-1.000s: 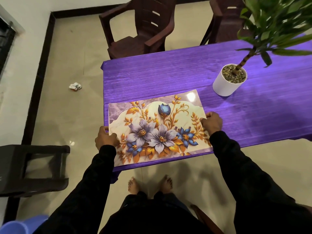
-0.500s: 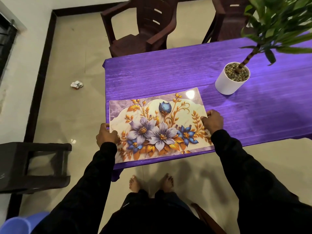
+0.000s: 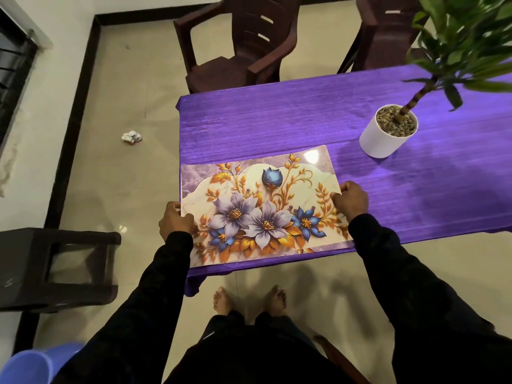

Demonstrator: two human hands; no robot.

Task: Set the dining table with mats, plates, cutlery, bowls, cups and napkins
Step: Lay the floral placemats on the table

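The glossy floral rectangular place mat (image 3: 263,206) has slid slightly farther onto the purple-clothed table (image 3: 277,126), its tilt easing.

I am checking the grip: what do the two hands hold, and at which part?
Both hold the floral placemat by its short edges: left hand at the left edge, right hand at the right.

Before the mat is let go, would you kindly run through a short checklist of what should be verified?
1. Both hands hold the mat: ok, left hand grips the left edge, right hand the right edge.
2. Mat lies flat on the table: cannot tell at the near edge.
3. Mat square to the table's near edge: not ok, slightly skewed.
4. Mat within the table's left edge: ok, though almost flush.
5. Clear of the plant pot: ok, apart.
6. Plates or cutlery at hand: not ok, none in view.
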